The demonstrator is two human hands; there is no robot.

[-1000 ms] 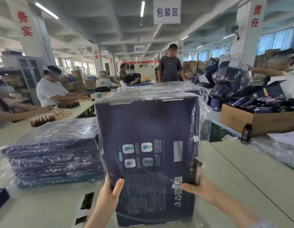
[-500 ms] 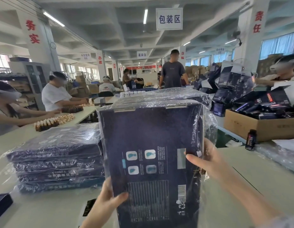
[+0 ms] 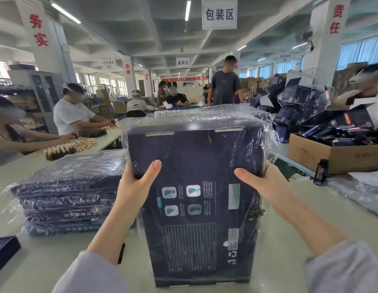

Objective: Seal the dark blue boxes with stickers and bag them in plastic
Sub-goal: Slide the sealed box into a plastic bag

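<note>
**Entry: one dark blue box, bagged, held upright for settling**

- **Left:** stack of bagged boxes (image 3: 67, 193), lying flat on the table (image 3: 42, 250), just beside the work piece. This is the likely destination.
- **Left hand** (image 3: 139, 182): clamped on the box's left edge, thumb across the printed face, fingers out of sight behind.
- **Centre:** dark blue box (image 3: 194, 208), upright on its short end before the person. It sits inside a clear plastic bag (image 3: 268, 134) that stands loose and puffed over the top.
- **Right hand** (image 3: 262, 182): clamped on the right edge likewise, thumb in front.
- **Right:** cardboard carton (image 3: 332, 157) of loose goods, well apart.
- **Handling, as judgement:**
  - Grip evenly through the film on both sides.
  - Press out slack and air.
  - Hold the box square so its corners do not tear the plastic.
  - Lay it flat on the stack, edges aligned.
</note>
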